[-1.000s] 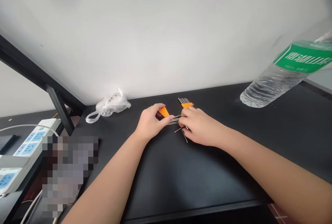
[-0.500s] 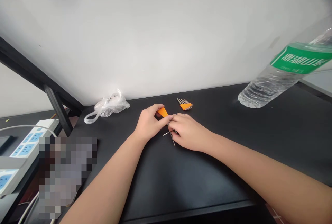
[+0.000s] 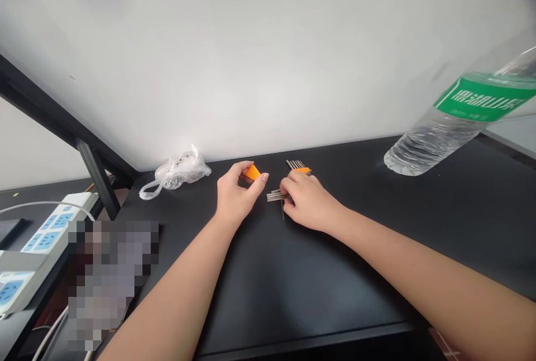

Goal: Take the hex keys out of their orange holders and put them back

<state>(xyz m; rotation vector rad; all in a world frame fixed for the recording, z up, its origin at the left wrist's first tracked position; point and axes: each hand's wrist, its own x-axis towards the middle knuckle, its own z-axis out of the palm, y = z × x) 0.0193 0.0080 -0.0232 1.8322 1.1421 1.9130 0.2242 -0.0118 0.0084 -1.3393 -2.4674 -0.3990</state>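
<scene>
My left hand [image 3: 231, 196] is closed in a pinch on a small orange plastic hex key holder [image 3: 252, 172], slightly above the black tabletop. To its right, the bent fingers of my right hand [image 3: 310, 202] grip a bunch of thin metal hex keys [image 3: 274, 197]. Their ends stick out to the left, while one thin key [image 3: 283, 211] points toward me; the rest is hidden under my fingers. Just behind my right hand lies a second hex key set [image 3: 296, 164] in an orange holder, partly covered by that hand.
A tall water bottle [image 3: 435, 132] with a green label stands at the right. At the back left lies a crumpled clear plastic bag [image 3: 178, 171]. A white power strip [image 3: 54, 232] and a blurred-out object [image 3: 113, 277] are at the left, near a black metal frame [image 3: 98, 177].
My hands have moved apart. The left has drawn back left with the orange holder, and the right has shifted toward the second set, with more hex keys now showing in its fingers.
</scene>
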